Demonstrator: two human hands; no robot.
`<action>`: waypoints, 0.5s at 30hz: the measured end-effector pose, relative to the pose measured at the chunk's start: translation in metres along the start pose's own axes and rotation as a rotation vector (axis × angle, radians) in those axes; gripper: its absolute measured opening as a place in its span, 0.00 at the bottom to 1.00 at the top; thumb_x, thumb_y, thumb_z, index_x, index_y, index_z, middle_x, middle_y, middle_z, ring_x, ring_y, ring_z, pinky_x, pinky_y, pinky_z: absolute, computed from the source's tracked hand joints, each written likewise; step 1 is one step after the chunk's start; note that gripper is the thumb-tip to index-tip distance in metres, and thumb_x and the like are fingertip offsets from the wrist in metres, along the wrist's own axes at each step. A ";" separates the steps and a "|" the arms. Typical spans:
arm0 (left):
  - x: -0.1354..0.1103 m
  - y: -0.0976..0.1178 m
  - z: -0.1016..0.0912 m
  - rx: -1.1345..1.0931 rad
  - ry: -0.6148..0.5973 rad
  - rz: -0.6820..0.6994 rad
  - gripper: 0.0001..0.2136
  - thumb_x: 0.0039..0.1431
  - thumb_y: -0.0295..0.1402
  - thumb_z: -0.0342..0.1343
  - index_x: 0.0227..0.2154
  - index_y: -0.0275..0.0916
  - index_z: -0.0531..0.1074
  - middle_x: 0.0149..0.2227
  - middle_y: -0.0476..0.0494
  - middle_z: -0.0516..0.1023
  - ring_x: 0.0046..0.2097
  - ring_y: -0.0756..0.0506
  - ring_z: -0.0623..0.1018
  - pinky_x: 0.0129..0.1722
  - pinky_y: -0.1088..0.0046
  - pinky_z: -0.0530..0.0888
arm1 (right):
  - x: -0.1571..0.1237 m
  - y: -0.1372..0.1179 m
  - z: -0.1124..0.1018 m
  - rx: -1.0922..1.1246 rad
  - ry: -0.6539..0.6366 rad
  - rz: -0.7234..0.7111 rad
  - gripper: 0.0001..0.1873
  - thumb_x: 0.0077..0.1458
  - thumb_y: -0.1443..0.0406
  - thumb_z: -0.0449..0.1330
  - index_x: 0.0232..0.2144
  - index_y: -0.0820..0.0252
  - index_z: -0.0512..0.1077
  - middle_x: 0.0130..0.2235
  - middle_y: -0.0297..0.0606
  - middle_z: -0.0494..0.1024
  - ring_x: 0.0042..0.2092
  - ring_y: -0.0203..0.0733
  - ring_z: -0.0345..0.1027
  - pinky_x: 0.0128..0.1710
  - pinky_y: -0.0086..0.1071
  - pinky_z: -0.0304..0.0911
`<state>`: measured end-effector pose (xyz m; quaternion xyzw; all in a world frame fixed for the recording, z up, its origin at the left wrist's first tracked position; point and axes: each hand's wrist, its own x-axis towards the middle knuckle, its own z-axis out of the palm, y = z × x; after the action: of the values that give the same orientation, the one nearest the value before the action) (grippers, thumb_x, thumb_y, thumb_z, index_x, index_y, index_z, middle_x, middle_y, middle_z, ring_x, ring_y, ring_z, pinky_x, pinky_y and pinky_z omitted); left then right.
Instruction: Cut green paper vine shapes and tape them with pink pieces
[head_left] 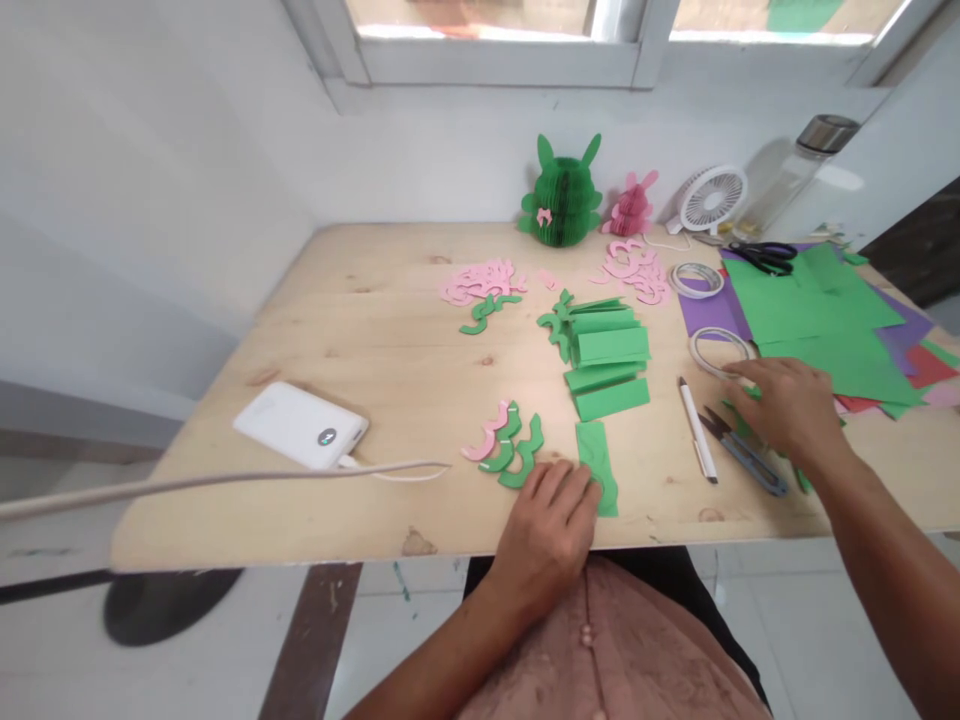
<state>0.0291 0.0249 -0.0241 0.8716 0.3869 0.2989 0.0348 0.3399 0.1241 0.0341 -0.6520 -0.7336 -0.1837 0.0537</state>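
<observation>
My left hand (553,520) lies flat at the table's front edge, fingers stretched, its fingertips on the lower end of a green paper strip (598,456). Just left of it sit several curved green and pink paper cut-outs (506,445). My right hand (784,405) rests palm down, fingers spread, on green paper scraps beside small grey snips (742,452), its fingertips near a roll of white tape (718,350). A white pen (697,442) lies between the two hands. A stack of folded green paper pieces (606,355) stands behind the strip.
A white power bank (300,425) with a cable lies at the front left. Green and purple paper sheets (817,310), black scissors (761,255) and another tape roll (696,279) fill the right. At the back stand green (562,195) and pink paper rabbits, a small fan (711,198) and a bottle.
</observation>
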 end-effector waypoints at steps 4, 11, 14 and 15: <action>0.000 0.000 0.001 -0.006 0.025 0.005 0.11 0.59 0.26 0.51 0.44 0.33 0.72 0.48 0.36 0.75 0.50 0.40 0.71 0.50 0.58 0.70 | 0.018 -0.003 0.001 -0.024 -0.123 -0.006 0.19 0.59 0.62 0.49 0.41 0.63 0.77 0.43 0.51 0.80 0.44 0.53 0.69 0.41 0.41 0.52; 0.002 0.000 -0.002 -0.017 0.040 -0.009 0.11 0.60 0.26 0.50 0.43 0.34 0.72 0.47 0.36 0.76 0.50 0.41 0.72 0.50 0.59 0.70 | 0.035 -0.011 0.000 -0.038 -0.281 -0.012 0.18 0.59 0.61 0.49 0.38 0.63 0.77 0.43 0.53 0.79 0.42 0.53 0.68 0.39 0.41 0.49; 0.003 0.001 -0.003 -0.018 0.030 -0.013 0.10 0.60 0.26 0.49 0.43 0.34 0.72 0.46 0.36 0.76 0.49 0.40 0.72 0.49 0.59 0.70 | 0.041 -0.012 0.000 -0.043 -0.308 -0.006 0.18 0.60 0.61 0.49 0.36 0.64 0.77 0.40 0.53 0.79 0.41 0.52 0.68 0.37 0.40 0.48; 0.003 0.001 -0.003 -0.017 0.027 -0.015 0.10 0.60 0.26 0.49 0.43 0.34 0.72 0.45 0.36 0.76 0.49 0.40 0.72 0.49 0.59 0.70 | 0.042 -0.013 0.000 -0.045 -0.313 -0.005 0.18 0.59 0.61 0.49 0.34 0.64 0.76 0.39 0.54 0.80 0.40 0.53 0.68 0.37 0.40 0.48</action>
<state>0.0296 0.0259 -0.0194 0.8642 0.3915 0.3136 0.0394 0.3216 0.1627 0.0452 -0.6719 -0.7304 -0.0962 -0.0765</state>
